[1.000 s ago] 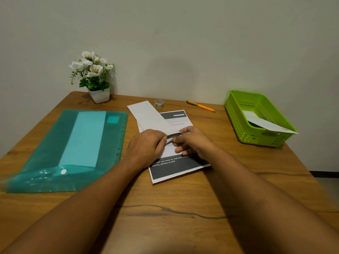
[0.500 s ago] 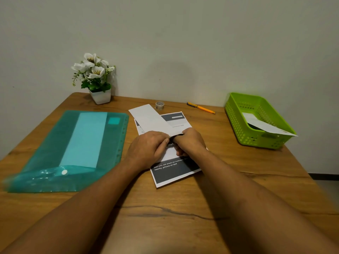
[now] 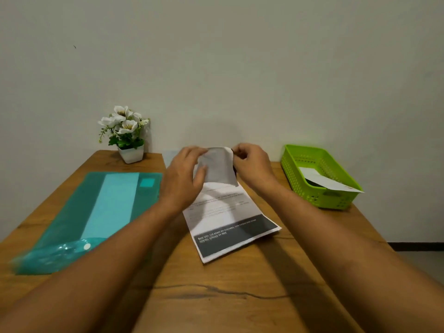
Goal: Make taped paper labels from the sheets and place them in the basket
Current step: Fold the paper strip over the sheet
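Looks partway through, no more. Got one label [image 3: 329,182] lying in the green basket [image 3: 289,164] already, poking out over the near rim. Can't tell about tape on that one from here.

Plenty left to do, by the look of it. Got a printed sheet [image 3: 230,219] lying flat on the table [image 3: 216,296] right below the hands, in one piece as far as visible. Maybe more paper inside the teal folder [image 3: 72,212] off to the left too.

Holding a paper strip [image 3: 219,167] up off the table, between both hands and above the far end of that sheet. Pinching its left edge with the left hand [image 3: 185,179], thumb in front and fingers behind, fairly loose. Gripping its right edge with the right hand [image 3: 252,164], fingers curled in tight. Spotting something dark tucked under those right fingers, too blurry to name.

No sign of tape on the strip, so probably needs taping before going in the basket, sitting well apart on the right.
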Motion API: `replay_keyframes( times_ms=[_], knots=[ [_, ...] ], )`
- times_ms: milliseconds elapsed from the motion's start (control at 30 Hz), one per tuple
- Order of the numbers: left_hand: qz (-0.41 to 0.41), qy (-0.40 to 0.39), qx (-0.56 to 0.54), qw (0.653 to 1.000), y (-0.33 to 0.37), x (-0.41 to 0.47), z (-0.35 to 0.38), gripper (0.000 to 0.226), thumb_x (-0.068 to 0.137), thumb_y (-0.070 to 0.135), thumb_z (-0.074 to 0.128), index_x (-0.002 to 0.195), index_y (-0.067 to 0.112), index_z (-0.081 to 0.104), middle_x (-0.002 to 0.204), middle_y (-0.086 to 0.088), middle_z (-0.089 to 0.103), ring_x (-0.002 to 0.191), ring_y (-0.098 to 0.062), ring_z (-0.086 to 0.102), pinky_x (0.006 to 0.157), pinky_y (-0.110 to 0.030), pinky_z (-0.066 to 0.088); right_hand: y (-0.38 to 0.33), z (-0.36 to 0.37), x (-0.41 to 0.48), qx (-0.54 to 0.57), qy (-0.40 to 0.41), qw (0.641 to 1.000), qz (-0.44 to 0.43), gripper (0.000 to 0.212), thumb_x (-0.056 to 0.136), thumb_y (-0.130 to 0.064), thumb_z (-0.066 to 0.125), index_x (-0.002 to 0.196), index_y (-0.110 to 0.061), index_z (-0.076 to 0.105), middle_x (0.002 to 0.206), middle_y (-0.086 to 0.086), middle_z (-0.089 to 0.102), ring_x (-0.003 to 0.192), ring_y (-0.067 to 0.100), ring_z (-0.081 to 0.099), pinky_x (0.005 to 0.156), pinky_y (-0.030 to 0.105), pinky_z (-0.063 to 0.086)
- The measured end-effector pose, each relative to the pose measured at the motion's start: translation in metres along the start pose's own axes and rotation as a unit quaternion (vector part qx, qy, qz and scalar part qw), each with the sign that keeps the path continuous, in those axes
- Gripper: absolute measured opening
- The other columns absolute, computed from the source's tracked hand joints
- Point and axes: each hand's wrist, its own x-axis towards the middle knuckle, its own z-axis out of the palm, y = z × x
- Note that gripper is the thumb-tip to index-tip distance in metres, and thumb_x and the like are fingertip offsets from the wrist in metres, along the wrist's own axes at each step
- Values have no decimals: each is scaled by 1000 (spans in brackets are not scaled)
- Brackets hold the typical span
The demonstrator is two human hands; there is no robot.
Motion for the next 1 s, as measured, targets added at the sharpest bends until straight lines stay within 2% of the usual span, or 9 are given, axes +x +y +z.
replay_keyframes(
  times_ms=[133, 233, 433, 533, 633, 700, 833, 900, 1000],
  knots=[
    [38, 15, 31, 999, 26, 45, -29, 43, 99, 30, 60, 142, 27, 53, 135, 4, 57, 107, -14, 57, 79, -28, 50, -39, -23, 11, 5, 20, 995, -99, 15, 97, -22, 64, 95, -23, 79, 85, -12, 72, 82, 6, 66, 67, 29, 52],
    [58, 12, 29, 998, 40, 59, -44, 22, 99, 29, 61, 120, 25, 67, 111, 9, 69, 87, -11, 58, 74, -36, 52, -56, -36, 15, 19, 12, 989, -143, 14, 97, -26, 66, 96, -23, 80, 87, -11, 74, 85, 6, 68, 69, 24, 50],
    [9, 52, -83, 995, 52, 70, -57, 12, 99, 25, 64, 99, 22, 76, 85, 11, 71, 77, -10, 64, 63, -19, 43, -68, -64, 15, 205, 31, 972, -115, 35, 94, -56, 67, 103, -24, 74, 96, -9, 72, 92, 9, 67, 83, 33, 55],
    [-14, 64, -139, 988, 60, 77, -62, 12, 100, 23, 64, 99, 22, 76, 86, 8, 72, 79, -12, 66, 66, -21, 52, -59, -70, 19, 230, 28, 969, -91, 27, 93, -31, 77, 116, -22, 66, 104, 4, 74, 97, 17, 71, 83, 37, 60],
    [-25, 72, -183, 980, 67, 86, -68, 12, 100, 23, 64, 102, 21, 76, 90, 6, 73, 84, -16, 69, 71, -44, 62, -57, -75, 23, 223, 40, 969, -104, 9, 94, -6, 68, 101, -11, 69, 91, 6, 76, 85, 17, 71, 78, 40, 58],
    [-25, 74, -192, 978, 70, 89, -70, 12, 100, 23, 65, 102, 21, 76, 91, 7, 74, 86, -14, 69, 73, -47, 63, -58, -79, 25, 225, 48, 968, -102, 5, 95, -3, 65, 97, -6, 70, 92, 12, 77, 85, 20, 71, 76, 37, 58],
    [-27, 61, -193, 979, 65, 75, -65, 12, 99, 27, 66, 105, 22, 76, 92, 10, 74, 86, -9, 69, 69, -37, 61, -47, -71, 19, 221, 44, 971, -85, 7, 94, -1, 65, 97, -5, 70, 95, 15, 76, 90, 32, 73, 79, 43, 59],
    [-44, 39, -190, 980, 57, 59, -56, 12, 98, 29, 68, 108, 25, 74, 90, 10, 73, 84, -5, 67, 68, -28, 54, -33, -61, 10, 216, 20, 974, -59, 12, 92, -2, 68, 101, -10, 70, 94, 8, 75, 86, 24, 71, 79, 42, 59],
    [-76, 14, -199, 977, 49, 41, -49, 36, 96, 34, 71, 130, 27, 64, 91, 9, 73, 90, -2, 68, 77, -20, 52, -19, -49, -1, 190, -2, 981, -26, 30, 92, -9, 73, 119, -20, 65, 113, 1, 72, 104, 17, 69, 90, 40, 61]
  ],
)
